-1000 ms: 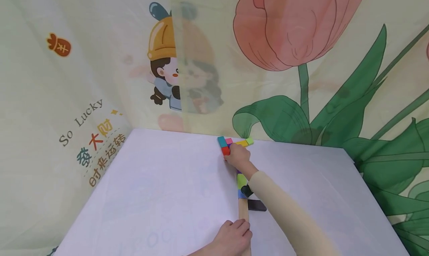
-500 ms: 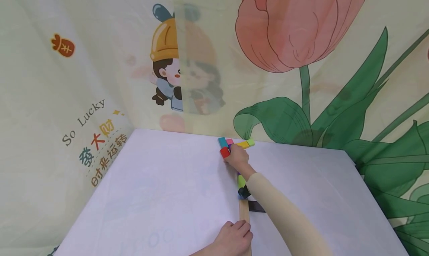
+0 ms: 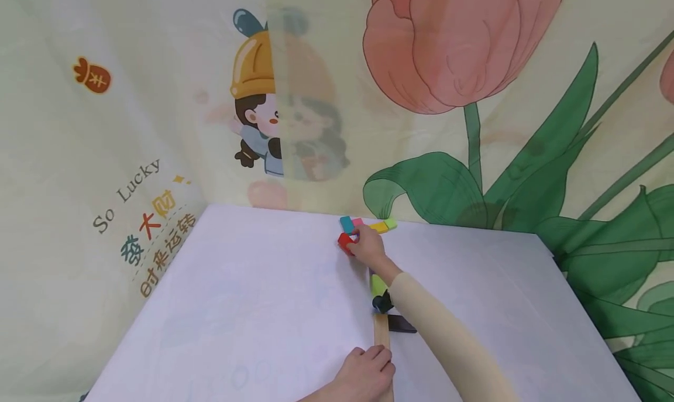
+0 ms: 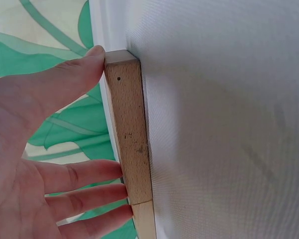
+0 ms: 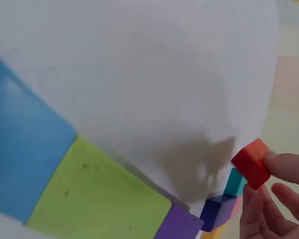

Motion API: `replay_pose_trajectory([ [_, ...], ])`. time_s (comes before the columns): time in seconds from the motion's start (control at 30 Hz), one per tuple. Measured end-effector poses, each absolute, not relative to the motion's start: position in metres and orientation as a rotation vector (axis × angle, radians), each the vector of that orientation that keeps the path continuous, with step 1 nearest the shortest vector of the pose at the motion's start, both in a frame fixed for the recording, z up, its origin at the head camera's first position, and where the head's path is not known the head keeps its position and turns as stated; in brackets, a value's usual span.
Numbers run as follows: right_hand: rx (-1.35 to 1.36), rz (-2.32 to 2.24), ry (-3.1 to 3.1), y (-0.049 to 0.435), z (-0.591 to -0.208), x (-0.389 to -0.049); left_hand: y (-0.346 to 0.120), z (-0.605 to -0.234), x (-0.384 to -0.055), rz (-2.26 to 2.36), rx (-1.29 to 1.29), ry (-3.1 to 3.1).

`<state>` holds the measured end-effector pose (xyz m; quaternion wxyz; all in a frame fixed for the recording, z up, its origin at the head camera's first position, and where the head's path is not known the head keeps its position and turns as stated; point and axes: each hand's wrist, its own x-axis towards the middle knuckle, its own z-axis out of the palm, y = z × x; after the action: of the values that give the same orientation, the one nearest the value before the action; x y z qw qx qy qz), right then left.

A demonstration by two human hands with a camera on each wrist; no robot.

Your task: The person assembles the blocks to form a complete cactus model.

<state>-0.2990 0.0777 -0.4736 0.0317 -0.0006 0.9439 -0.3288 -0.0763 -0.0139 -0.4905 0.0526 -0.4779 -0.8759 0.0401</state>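
Observation:
Between thumb and fingers, my right hand [image 3: 368, 247] pinches a red block [image 5: 252, 163], lifted above the white tabletop with its shadow beneath. Just behind it are a teal block [image 3: 346, 224], a pink block [image 3: 358, 222], a yellow block [image 3: 379, 227] and a lime block [image 3: 390, 223]. A dark purple block [image 5: 217, 211] shows in the right wrist view. From there a row of purple [image 5: 179, 224], green [image 5: 102, 194] and blue [image 5: 25, 139] blocks runs toward me. Wooden blocks [image 4: 129, 129] continue that row. My left hand [image 3: 363, 374] touches them, thumb at the near end, fingers straight along the side.
The white table [image 3: 263, 285] ends at the back against a printed cloth [image 3: 316, 98] with a tulip and a cartoon figure. A small black camera [image 3: 381, 302] and a black bar [image 3: 402, 324] show beside the block row, under my right forearm.
My right hand has drawn the red block away from the teal block, slightly left and toward me, tilting it. My left hand stays at the wooden blocks.

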Motion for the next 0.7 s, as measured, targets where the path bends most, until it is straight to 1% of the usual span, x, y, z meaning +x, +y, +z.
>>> replay_pose_trajectory([
  [0.13,-0.047,-1.226,2.787,0.092,-0.464,-0.291,-0.014,-0.49,-0.076,0.118,-1.455,-2.7],
  [0.3,0.101,-1.519,2.466,0.119,-0.452,-0.277,-0.013,-0.491,-0.074,0.121,-1.436,-2.691],
  [0.4,0.135,-1.627,2.33,0.141,-0.449,-0.267,-0.012,-0.491,-0.074,0.114,-1.441,-2.709],
  [0.53,0.091,-1.646,2.306,0.172,-0.448,-0.251,-0.012,-0.494,-0.073,0.122,-1.384,-2.616],
  [0.7,0.025,-1.498,2.451,0.201,-0.458,-0.232,-0.012,-0.498,-0.072,0.126,-1.322,-2.517],
])
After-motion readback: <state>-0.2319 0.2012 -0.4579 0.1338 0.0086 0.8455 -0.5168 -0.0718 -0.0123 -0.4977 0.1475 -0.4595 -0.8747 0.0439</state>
